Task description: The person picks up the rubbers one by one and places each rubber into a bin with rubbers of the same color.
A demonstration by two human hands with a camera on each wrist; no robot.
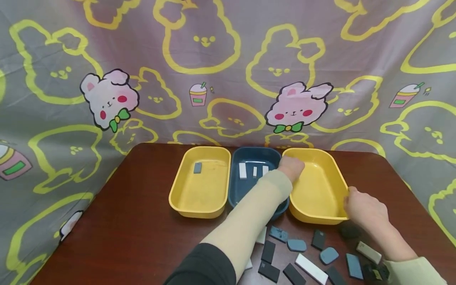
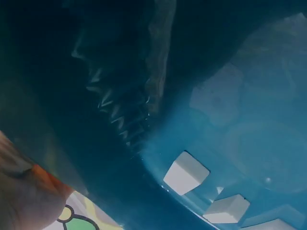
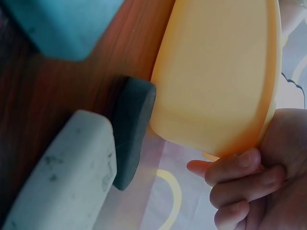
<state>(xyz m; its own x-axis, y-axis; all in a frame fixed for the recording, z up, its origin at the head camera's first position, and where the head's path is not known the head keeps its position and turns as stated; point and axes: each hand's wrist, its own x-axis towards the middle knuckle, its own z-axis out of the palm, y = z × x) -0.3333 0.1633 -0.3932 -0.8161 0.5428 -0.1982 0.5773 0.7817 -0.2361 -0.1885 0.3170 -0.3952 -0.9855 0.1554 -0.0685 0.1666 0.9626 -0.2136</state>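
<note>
The right-hand yellow tray [image 1: 317, 190] holds nothing inside it. At its far left rim, my left hand [image 1: 292, 168] grips the edge, partly over the neighbouring blue tray [image 1: 235, 190]. My right hand [image 1: 367, 206] holds the same yellow tray at its near right side; the right wrist view shows curled fingers [image 3: 247, 187] at the rim. White blocks [image 1: 243, 171] lie inside the blue tray, and my left forearm covers part of it. In the left wrist view, the blue tray's wall fills much of the picture, with my left hand [image 2: 29, 201] beyond it.
Another yellow tray [image 1: 199, 198] on the left holds one grey-blue block [image 1: 197, 168]. Several dark, blue and white blocks, including a long white block [image 1: 311, 269], lie scattered in front of the trays. A patterned cloth [image 1: 228, 79] hangs behind the brown table [image 1: 117, 221].
</note>
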